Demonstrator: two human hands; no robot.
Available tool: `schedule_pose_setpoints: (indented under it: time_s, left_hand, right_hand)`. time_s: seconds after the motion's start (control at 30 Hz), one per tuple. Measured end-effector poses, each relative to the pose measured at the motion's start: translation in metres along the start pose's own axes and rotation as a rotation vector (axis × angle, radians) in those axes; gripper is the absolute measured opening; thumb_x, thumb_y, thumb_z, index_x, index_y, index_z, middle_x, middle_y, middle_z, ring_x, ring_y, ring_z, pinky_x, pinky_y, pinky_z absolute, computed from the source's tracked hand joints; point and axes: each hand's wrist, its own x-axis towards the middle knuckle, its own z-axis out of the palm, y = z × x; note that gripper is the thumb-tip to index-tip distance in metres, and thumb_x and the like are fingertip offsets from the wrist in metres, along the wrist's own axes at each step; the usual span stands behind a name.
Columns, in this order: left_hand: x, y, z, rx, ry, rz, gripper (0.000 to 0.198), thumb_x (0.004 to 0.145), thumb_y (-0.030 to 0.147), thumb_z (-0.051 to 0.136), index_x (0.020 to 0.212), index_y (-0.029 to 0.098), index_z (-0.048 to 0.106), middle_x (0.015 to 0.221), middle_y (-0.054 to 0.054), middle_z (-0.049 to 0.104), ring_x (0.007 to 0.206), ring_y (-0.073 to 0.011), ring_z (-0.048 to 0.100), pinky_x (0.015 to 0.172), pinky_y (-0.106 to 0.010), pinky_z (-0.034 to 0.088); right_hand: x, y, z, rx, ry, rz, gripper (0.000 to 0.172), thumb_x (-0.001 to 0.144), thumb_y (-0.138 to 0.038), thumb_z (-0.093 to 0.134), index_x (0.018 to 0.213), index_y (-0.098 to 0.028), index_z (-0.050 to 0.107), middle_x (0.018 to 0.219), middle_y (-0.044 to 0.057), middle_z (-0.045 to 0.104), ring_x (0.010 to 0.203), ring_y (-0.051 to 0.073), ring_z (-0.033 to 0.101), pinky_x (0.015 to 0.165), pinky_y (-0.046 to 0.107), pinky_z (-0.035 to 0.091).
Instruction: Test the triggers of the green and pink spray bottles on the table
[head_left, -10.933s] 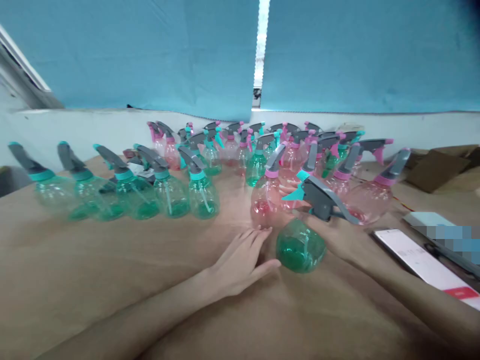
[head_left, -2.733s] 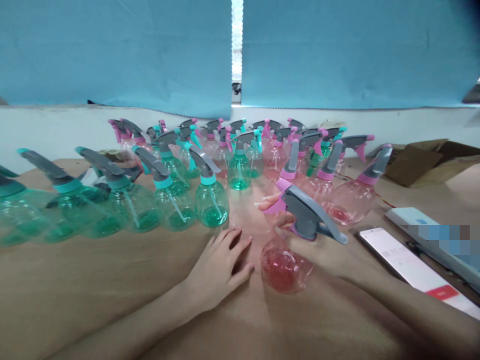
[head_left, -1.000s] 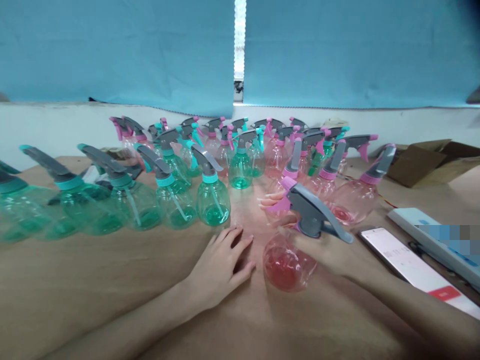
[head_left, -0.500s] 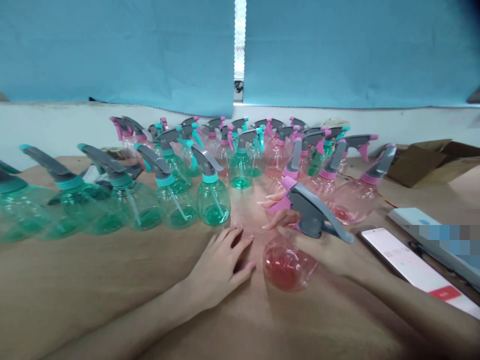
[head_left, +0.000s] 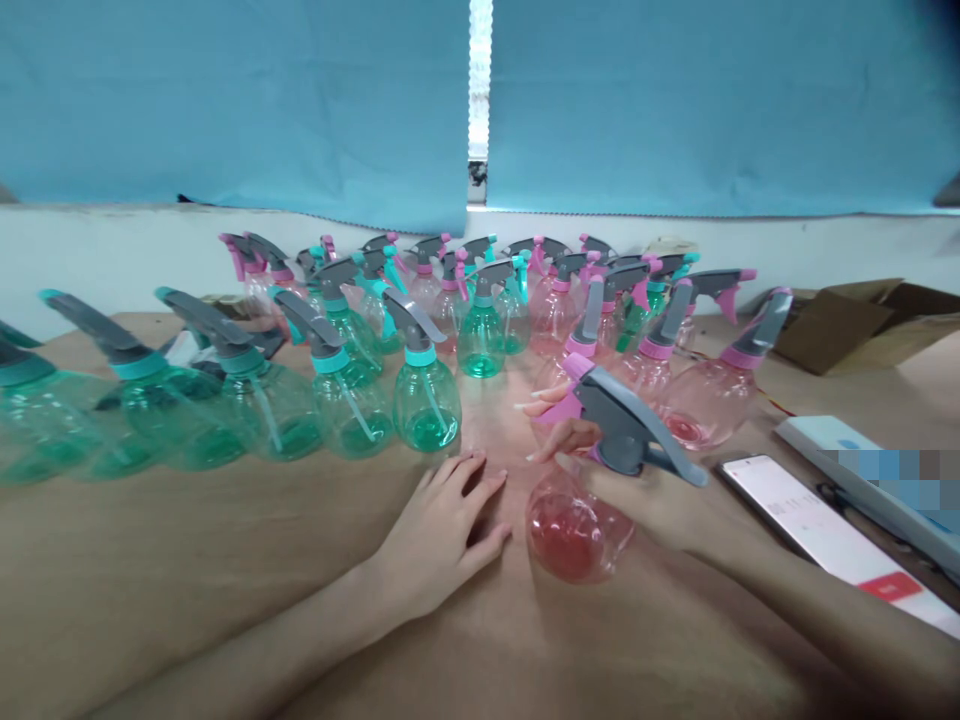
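1. Little has shifted: fingers (head_left: 559, 437) of the right hand (head_left: 637, 500) have crept slightly around the neck of a clear pink plastic spray bottle (head_left: 570, 535), tilted low over the brown paper-covered desk (head_left: 187, 570).
2. Right grip clamped on that neck, beneath the grey trigger head (head_left: 622, 425); left hand (head_left: 442, 530) lies open on the desk, fingers apart, near a clear teal plastic spray bottle (head_left: 427, 420).
3. Thin plastic looks light, stiff and probably slick; the neck seems the surest hold.

Head-worn view, facing forward and down, close above the left hand (head_left: 439, 535) and right hand (head_left: 645, 505)
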Motion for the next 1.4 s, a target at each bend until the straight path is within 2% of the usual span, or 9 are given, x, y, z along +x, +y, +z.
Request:
schedule_pose_setpoints:
  time_s: [0.17,0.37,0.53,0.6,0.87,1.07,1.4]
  left_hand:
    - [0.0003,-0.0002,0.0009,-0.013,0.031,0.011,0.044,0.092,0.036,0.053,0.132,0.017,0.053,0.139,-0.015,0.05,0.131,-0.0324,0.043,0.105,-0.054,0.039]
    - [0.0006,0.0001,0.0,-0.001,0.01,0.006,0.045,0.093,0.036,0.052,0.133,0.016,0.052,0.141,-0.015,0.049,0.131,-0.0319,0.042,0.105,-0.052,0.039]
    - [-0.0007,-0.0004,0.0001,0.016,-0.003,0.002,0.045,0.094,0.037,0.052,0.133,0.015,0.052,0.142,-0.017,0.048,0.132,-0.0321,0.041,0.105,-0.052,0.038]
    - [-0.0008,-0.0003,0.0003,0.016,-0.003,0.0,0.046,0.094,0.037,0.052,0.134,0.015,0.052,0.142,-0.017,0.048,0.132,-0.0326,0.04,0.105,-0.053,0.038]
    - [0.001,-0.0001,0.0004,0.017,0.0,-0.001,0.045,0.094,0.037,0.051,0.134,0.016,0.052,0.142,-0.016,0.047,0.132,-0.032,0.041,0.105,-0.052,0.039]
    - [0.001,-0.0005,0.0014,0.019,-0.003,0.002,0.046,0.094,0.036,0.052,0.134,0.014,0.052,0.141,-0.017,0.048,0.132,-0.0324,0.041,0.106,-0.052,0.038]
    - [0.0004,0.0003,-0.0002,0.017,-0.022,-0.004,0.046,0.094,0.037,0.051,0.135,0.014,0.052,0.142,-0.017,0.047,0.132,-0.0322,0.04,0.106,-0.052,0.038]
  right_hand:
    - [-0.0003,0.0019,0.0008,0.027,-0.002,0.015,0.026,0.072,-0.022,0.052,0.093,-0.027,0.067,0.079,0.001,0.07,0.074,0.02,0.068,0.071,0.035,0.056]
    - [-0.0011,0.0019,0.0006,0.088,-0.046,0.042,0.031,0.071,-0.021,0.051,0.096,-0.029,0.067,0.076,-0.001,0.07,0.076,0.021,0.069,0.076,0.037,0.057]
    - [-0.001,-0.0018,0.0007,0.07,-0.036,0.108,0.037,0.067,-0.02,0.051,0.099,-0.029,0.067,0.077,0.0,0.071,0.067,0.021,0.068,0.066,0.035,0.059]
    - [-0.0009,-0.0032,0.0005,0.061,-0.019,0.109,0.038,0.067,-0.02,0.051,0.1,-0.03,0.066,0.077,-0.001,0.071,0.065,0.02,0.067,0.067,0.034,0.059]
    - [-0.0028,-0.0002,0.0006,0.057,-0.015,0.084,0.034,0.072,-0.024,0.054,0.104,-0.03,0.065,0.09,0.002,0.073,0.082,0.023,0.071,0.074,0.037,0.06]
    - [-0.002,0.0007,0.0008,0.119,-0.047,0.101,0.039,0.071,-0.02,0.054,0.109,-0.03,0.062,0.103,0.002,0.071,0.094,0.024,0.069,0.081,0.04,0.06]
    - [0.0017,-0.003,0.0025,0.072,-0.035,0.085,0.027,0.068,-0.017,0.048,0.089,-0.029,0.061,0.096,0.001,0.071,0.09,0.023,0.069,0.077,0.037,0.06]
